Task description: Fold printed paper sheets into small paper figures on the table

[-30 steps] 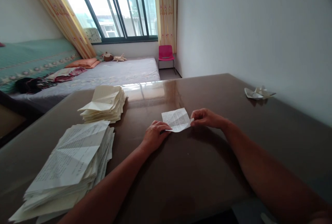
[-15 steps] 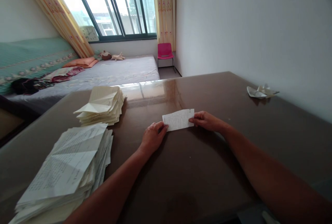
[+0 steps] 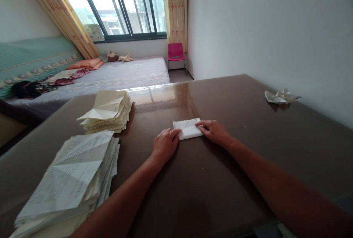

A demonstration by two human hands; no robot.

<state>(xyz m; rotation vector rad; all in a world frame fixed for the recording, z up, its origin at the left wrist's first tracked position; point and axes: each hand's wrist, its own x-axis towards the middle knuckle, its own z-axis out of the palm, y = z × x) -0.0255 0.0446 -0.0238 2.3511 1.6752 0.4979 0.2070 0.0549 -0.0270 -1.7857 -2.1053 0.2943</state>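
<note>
A small folded sheet of paper (image 3: 188,129), white, lies low at the middle of the brown table (image 3: 176,194). My left hand (image 3: 166,143) has its fingers closed at the paper's left edge, the thumb on top of it. At the right edge, my right hand (image 3: 213,131) grips the same sheet between forefinger and thumb, with the forefinger stretched over its face. To the left are a stack of handwritten white sheets (image 3: 68,171) and, behind it, a stack of yellowish creased paper (image 3: 107,107).
A folded paper shape (image 3: 281,97) sits on the table's right side near the white wall (image 3: 270,28). Beyond the table are a bed (image 3: 138,68), a pink chair (image 3: 176,52) and a window (image 3: 124,6). A dark bag-like bundle (image 3: 26,89) lies on the bed.
The sheet has gone from showing its written side, held up a little, to a plain folded face lying flatter. My right hand has moved slightly left, onto the sheet.
</note>
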